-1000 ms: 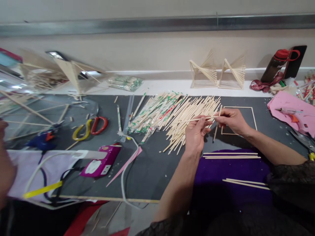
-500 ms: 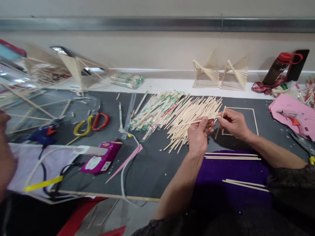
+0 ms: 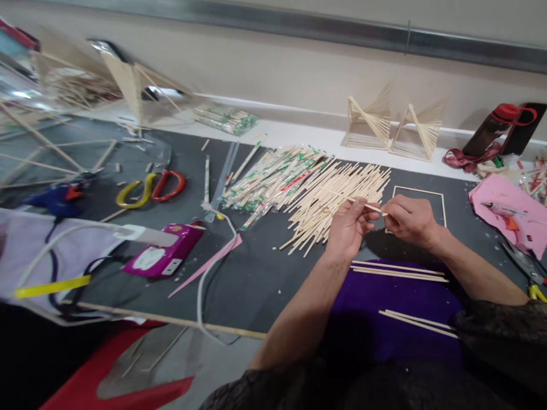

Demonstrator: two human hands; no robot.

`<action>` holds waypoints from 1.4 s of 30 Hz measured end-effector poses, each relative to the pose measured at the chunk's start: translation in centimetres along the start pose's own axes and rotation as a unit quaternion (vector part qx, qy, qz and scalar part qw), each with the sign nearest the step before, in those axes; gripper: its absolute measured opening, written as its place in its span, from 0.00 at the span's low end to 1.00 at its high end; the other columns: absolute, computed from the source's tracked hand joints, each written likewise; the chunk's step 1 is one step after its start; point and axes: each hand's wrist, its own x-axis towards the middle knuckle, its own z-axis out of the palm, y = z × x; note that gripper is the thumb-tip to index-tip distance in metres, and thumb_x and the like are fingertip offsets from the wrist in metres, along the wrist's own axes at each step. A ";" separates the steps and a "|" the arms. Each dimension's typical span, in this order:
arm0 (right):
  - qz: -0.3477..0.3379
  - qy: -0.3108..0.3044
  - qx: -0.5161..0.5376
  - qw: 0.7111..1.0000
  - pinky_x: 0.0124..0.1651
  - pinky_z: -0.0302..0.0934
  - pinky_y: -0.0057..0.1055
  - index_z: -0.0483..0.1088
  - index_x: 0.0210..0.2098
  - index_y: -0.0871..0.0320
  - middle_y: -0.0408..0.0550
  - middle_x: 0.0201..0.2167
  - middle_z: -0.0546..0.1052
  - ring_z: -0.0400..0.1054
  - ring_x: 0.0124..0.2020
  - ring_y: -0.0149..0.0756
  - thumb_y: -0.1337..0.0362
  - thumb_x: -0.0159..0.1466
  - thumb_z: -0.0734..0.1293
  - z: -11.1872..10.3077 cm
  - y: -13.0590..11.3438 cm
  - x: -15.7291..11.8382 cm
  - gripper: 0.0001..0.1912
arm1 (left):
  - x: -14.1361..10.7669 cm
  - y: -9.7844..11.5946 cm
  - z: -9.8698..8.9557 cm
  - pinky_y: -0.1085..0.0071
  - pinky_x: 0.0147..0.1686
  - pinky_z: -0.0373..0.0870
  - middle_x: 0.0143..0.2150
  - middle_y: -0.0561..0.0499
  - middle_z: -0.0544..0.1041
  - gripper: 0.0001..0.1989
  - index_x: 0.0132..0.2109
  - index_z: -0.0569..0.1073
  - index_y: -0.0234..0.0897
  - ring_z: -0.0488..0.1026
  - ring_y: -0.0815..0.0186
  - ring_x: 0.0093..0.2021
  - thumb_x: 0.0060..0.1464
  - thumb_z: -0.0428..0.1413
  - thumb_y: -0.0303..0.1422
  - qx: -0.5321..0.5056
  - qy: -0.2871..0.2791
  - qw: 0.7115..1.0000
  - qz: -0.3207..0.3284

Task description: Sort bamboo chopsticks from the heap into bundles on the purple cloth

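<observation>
My left hand pinches a thin wooden stick between thumb and fingers, just right of a heap of loose sticks. The stick's right end meets the closed fingers of my right hand, which grip it too. Behind my right hand, a square frame of sticks lies on the dark grey table mat. Below my hands, several sticks lie on purple cloth, with two more nearer me.
Wrapped sticks, scissors and a purple power strip with a white cable are to the left. Two stick models stand at the back. A bottle, glue gun and pliers are at the right.
The view has tilted and shifted. My right hand has turned, its fingers now curled over the stick's end, and the upright stick piece at its fingertips no longer shows.
</observation>
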 end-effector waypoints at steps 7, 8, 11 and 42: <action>0.012 -0.041 0.078 0.996 0.29 0.55 0.29 0.73 0.26 0.54 0.45 0.25 0.75 0.63 0.27 0.30 0.65 0.67 0.59 -1.6 0.0 0.8 0.16 | -0.1 1.0 -0.5 0.86 0.12 0.56 0.18 0.60 0.70 0.12 0.35 0.76 0.35 0.59 0.81 0.13 0.50 0.67 0.37 -0.018 -0.023 1.000 0.001; 0.066 -0.040 0.128 0.989 0.30 0.56 0.29 0.74 0.27 0.55 0.45 0.25 0.75 0.64 0.27 0.30 0.63 0.66 0.61 -2.1 0.2 1.0 0.15 | -0.1 1.1 -0.6 0.85 0.13 0.58 0.19 0.58 0.71 0.12 0.36 0.77 0.35 0.61 0.80 0.14 0.50 0.67 0.38 0.011 -0.021 0.999 0.031; 0.265 -0.026 0.312 0.912 0.28 0.60 0.29 0.76 0.29 0.56 0.44 0.23 0.73 0.65 0.24 0.30 0.58 0.63 0.67 -3.1 1.3 1.8 0.11 | -0.1 0.9 -0.9 0.82 0.17 0.65 0.25 0.53 0.77 0.12 0.35 0.81 0.34 0.67 0.77 0.19 0.48 0.68 0.38 0.119 -0.023 0.989 0.085; 0.238 -0.148 0.416 0.865 0.32 0.59 0.26 0.70 0.27 0.58 0.41 0.25 0.72 0.65 0.27 0.27 0.62 0.63 0.64 -0.6 1.0 1.8 0.10 | 0.5 -0.5 -2.5 0.77 0.24 0.70 0.26 0.49 0.79 0.07 0.26 0.81 0.35 0.73 0.71 0.22 0.48 0.59 0.27 0.419 -0.152 0.893 0.059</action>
